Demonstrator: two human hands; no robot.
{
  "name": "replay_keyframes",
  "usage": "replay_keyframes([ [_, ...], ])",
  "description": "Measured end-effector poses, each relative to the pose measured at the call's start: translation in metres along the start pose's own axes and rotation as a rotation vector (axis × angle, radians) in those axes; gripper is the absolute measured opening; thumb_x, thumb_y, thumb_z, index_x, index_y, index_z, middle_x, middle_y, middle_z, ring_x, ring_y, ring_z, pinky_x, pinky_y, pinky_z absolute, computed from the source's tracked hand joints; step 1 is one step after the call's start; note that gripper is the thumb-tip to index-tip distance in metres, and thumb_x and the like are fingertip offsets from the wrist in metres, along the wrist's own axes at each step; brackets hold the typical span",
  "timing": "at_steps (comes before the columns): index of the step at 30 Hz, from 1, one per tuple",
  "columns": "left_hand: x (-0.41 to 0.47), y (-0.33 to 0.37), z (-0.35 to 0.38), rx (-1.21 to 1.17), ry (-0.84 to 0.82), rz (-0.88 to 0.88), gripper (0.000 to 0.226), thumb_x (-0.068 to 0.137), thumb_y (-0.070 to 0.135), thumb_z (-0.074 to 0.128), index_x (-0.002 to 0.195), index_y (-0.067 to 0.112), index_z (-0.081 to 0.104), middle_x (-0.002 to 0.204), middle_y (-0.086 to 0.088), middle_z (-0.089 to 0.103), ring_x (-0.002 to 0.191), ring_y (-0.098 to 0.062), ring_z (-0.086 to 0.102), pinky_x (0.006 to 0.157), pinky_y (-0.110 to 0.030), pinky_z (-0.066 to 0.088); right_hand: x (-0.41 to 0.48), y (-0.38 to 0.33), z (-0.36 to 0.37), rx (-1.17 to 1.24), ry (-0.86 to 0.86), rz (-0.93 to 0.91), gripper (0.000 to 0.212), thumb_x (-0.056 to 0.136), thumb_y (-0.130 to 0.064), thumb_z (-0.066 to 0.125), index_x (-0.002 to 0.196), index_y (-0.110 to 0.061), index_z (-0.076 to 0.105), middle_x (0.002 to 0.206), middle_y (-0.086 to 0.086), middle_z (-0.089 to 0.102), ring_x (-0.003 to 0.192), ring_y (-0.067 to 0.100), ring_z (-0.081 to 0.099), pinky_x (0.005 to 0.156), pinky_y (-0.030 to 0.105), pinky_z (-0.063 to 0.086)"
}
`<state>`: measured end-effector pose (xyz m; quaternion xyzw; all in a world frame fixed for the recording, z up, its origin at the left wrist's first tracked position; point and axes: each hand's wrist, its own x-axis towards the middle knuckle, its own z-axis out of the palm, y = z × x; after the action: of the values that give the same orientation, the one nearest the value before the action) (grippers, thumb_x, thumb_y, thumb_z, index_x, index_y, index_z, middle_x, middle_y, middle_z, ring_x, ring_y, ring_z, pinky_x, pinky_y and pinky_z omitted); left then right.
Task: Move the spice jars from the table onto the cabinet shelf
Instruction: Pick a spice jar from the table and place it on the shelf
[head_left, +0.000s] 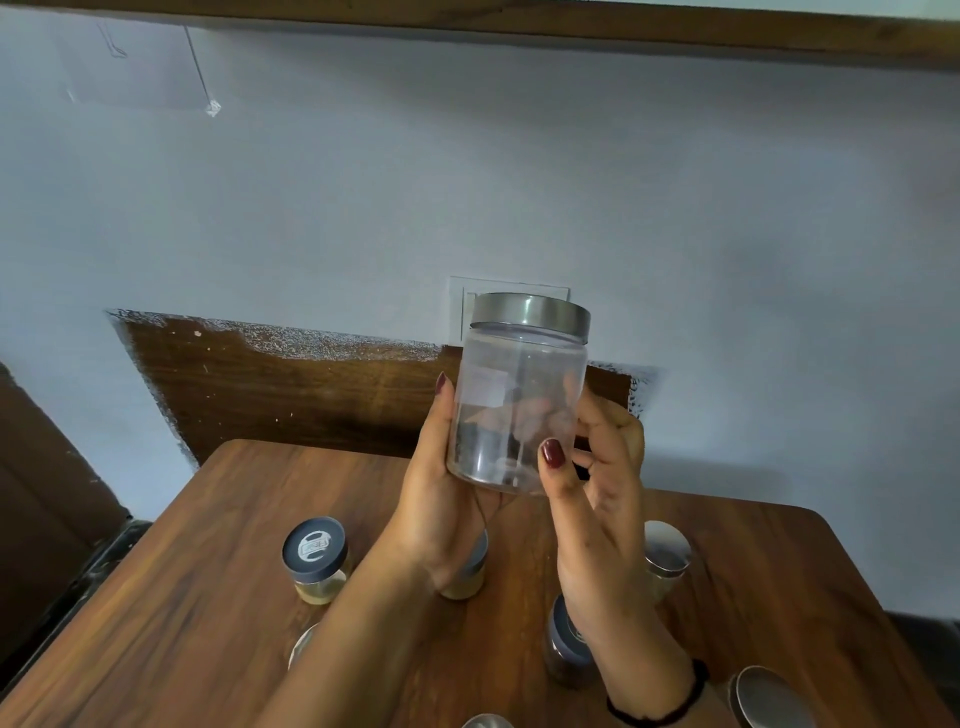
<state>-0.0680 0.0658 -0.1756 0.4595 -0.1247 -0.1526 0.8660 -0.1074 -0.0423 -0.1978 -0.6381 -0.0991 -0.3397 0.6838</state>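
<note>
I see clear jar (519, 405) with steel lid, upright in air above tabletop (208, 597), wall (727, 260) behind. Left hand (441, 499) cups jar's left side and base; right hand (597, 499) grips right side, thumb across front. Dark-lidded jar (315, 558) stands at tabletop left, steel-lidded jar (667, 558) right; more jars part hidden under wrists

Soft even daylight, wide-angle edge warp
</note>
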Motion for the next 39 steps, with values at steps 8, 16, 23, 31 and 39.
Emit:
replay_keyframes([
  [8,-0.001,-0.008,0.009,0.026,0.084,0.100,0.062,0.097,0.055,0.027,0.104,0.021,0.078,0.106,-0.017,0.073,0.082,-0.025,0.069,0.067,-0.029,0.057,0.003,-0.004,-0.003,-0.122,0.120,0.000,0.064,0.087,-0.058,0.059,0.135,-0.015,0.056,0.124,0.011,0.052,0.116,0.030,0.057,0.096,0.051,0.052],
  [16,-0.007,-0.009,0.015,0.315,0.193,0.249,0.052,0.105,0.046,0.033,0.113,0.010,0.069,0.109,-0.017,0.071,0.105,-0.031,0.069,0.091,-0.049,0.058,0.005,-0.012,-0.003,-0.242,0.099,-0.057,0.066,0.084,-0.047,0.067,0.138,-0.013,0.051,0.125,0.006,0.057,0.099,0.020,0.065,0.070,0.033,0.060],
  [23,-0.016,-0.006,0.029,0.406,0.230,0.357,0.062,0.086,0.057,0.050,0.104,-0.002,0.059,0.080,0.006,0.065,0.077,-0.009,0.063,0.069,-0.025,0.055,0.005,-0.014,-0.001,-0.198,0.092,0.029,0.086,0.071,-0.062,0.075,0.140,-0.018,0.049,0.129,0.007,0.057,0.112,0.025,0.064,0.079,0.040,0.061],
  [31,-0.022,-0.003,0.023,0.299,0.175,0.277,0.045,0.092,0.043,0.052,0.120,0.009,0.058,0.111,-0.010,0.071,0.107,-0.026,0.068,0.094,-0.047,0.055,0.005,-0.020,0.001,-0.018,0.095,0.136,0.083,0.068,-0.052,0.082,0.137,-0.020,0.051,0.128,0.011,0.061,0.113,0.027,0.065,0.086,0.043,0.059],
  [39,-0.025,0.001,0.016,0.239,0.159,0.226,0.050,0.092,0.054,0.051,0.126,0.021,0.065,0.128,-0.013,0.065,0.123,-0.028,0.061,0.107,-0.052,0.045,0.006,-0.032,-0.001,0.239,0.063,0.243,0.065,0.071,-0.019,0.078,0.131,-0.008,0.054,0.117,0.001,0.071,0.109,0.015,0.068,0.077,0.021,0.057],
])
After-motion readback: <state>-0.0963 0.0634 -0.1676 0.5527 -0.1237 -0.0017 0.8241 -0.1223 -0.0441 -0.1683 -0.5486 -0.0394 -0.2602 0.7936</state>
